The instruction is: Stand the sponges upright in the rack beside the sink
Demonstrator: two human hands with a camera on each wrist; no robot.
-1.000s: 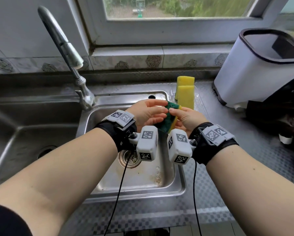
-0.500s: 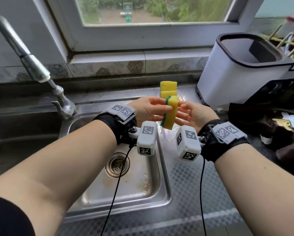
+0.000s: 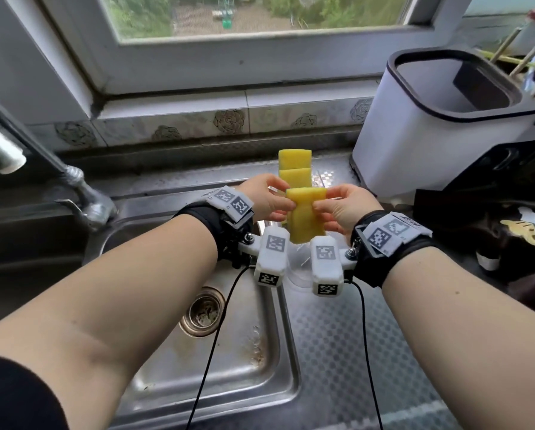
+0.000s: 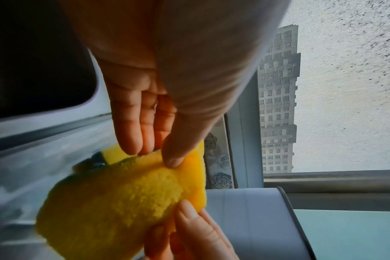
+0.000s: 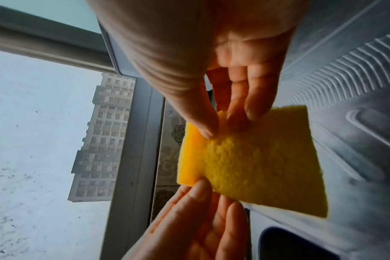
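Note:
Both hands hold one yellow sponge (image 3: 305,212) upright by its side edges, above the counter just right of the sink. My left hand (image 3: 272,200) pinches its left edge between thumb and fingers. On the other side my right hand (image 3: 334,207) pinches the right edge. In the wrist views the yellow sponge (image 4: 114,198) (image 5: 254,163) shows its rough yellow face, with thumbs and fingertips on its edges. Behind it two more yellow sponges (image 3: 294,159) (image 3: 294,178) stand upright in a clear rack (image 3: 303,262), whose slots are hard to make out.
A steel sink (image 3: 198,352) with a drain lies lower left, and its tap (image 3: 83,193) rises at the far left. A white bin with a black rim (image 3: 430,125) stands at the right, close to the rack. Dark clutter (image 3: 508,218) fills the far right counter.
The sponge was turned from its green side to stand upright with the yellow face towards me, and both hands carried it right and back from over the sink to the rack.

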